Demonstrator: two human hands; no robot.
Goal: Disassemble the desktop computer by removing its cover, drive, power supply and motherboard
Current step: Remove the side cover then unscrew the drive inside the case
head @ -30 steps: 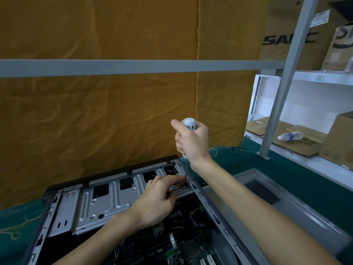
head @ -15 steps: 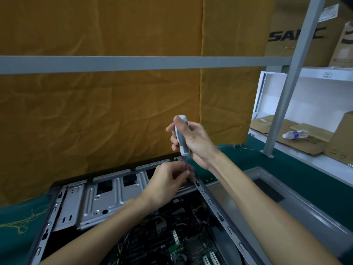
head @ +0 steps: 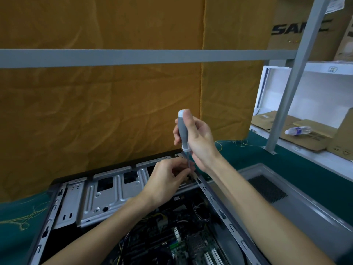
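Note:
The open computer case (head: 51, 211) lies on its side on the green table. Its silver drive cage (head: 107, 196) spans the far end, and the motherboard (head: 193, 243) with cables shows below. My right hand (head: 198, 138) grips the grey-and-white handle of a screwdriver (head: 182, 131), held upright with its shaft pointing down at the cage's right corner. My left hand (head: 168, 178) has its fingers curled at the screwdriver's tip, pinching around the shaft or something small there; the tip itself is hidden.
The removed grey side cover (head: 298, 203) lies right of the case. A grey frame bar (head: 133, 56) crosses above, with an upright post (head: 292, 83) on the right. Behind hang orange cloth sheets (head: 95, 111). Shelves right hold cardboard boxes (head: 343, 134) and a plastic bottle (head: 298, 130).
My right hand turned on the handle, from a fist over the top to fingers along its side. My left hand lifted off the cage and closed around the screwdriver's tip.

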